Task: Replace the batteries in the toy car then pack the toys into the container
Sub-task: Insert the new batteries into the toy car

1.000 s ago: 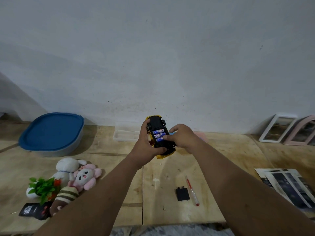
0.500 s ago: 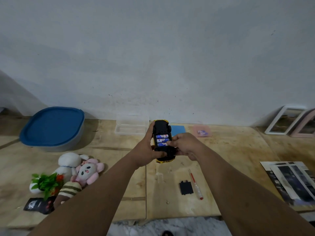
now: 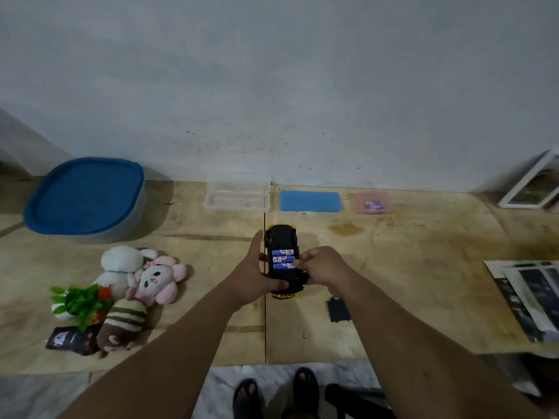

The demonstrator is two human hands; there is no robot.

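Carefully: left hand [image 3: 252, 275] grips upturned toy car [image 3: 282, 261]; right hand [image 3: 317, 266] pinches batteries [image 3: 283, 259]; black cover [image 3: 338, 309] lies at five o'clock.

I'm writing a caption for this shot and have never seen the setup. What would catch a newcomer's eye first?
First, the upturned toy car at the centre, gripped by the left hand while the right hand pinches at the blue batteries in its open underside. Next, the blue-lidded container at far left by the wall, with the plush toys heaped in front of it on the wooden table.
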